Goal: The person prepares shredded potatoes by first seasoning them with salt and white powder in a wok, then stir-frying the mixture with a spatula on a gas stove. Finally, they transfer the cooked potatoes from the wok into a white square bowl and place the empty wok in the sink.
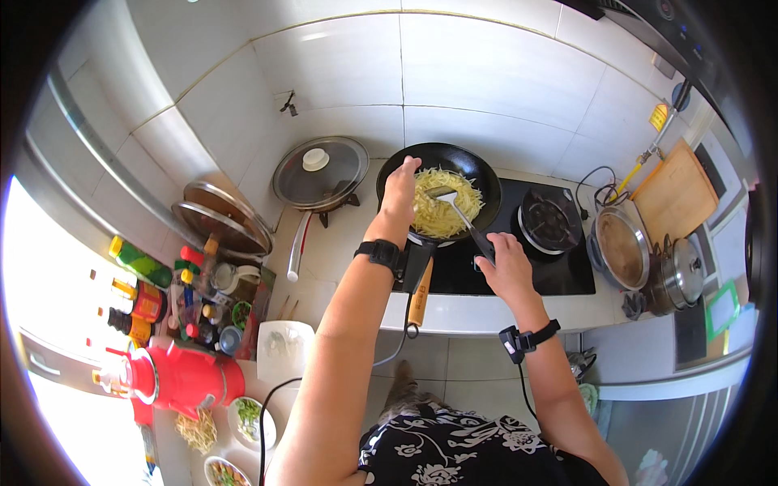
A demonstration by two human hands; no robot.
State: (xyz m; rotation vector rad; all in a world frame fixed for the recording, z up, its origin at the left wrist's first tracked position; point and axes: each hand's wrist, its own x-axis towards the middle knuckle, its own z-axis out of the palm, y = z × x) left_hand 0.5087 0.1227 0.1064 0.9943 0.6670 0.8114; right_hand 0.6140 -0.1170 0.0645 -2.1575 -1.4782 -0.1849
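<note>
A black wok [465, 157] with a wooden-ended handle sits on the stove, holding pale yellow shredded food [450, 225] that looks like potato. My right hand [507, 264] is closed around the black handle of a metal spatula [448, 197], whose blade lies on the shreds. Over the wok's left side is my left hand [399, 188], raised with its fingers up; whether it touches anything is hard to tell, and no object shows in it.
A lidded pan [322, 173] stands left of the wok. Bottles, a red thermos [188, 376] and food bowls [252, 423] crowd the left counter. To the right are a second burner [550, 220], a metal pot [621, 249] and a wooden cutting board [674, 188].
</note>
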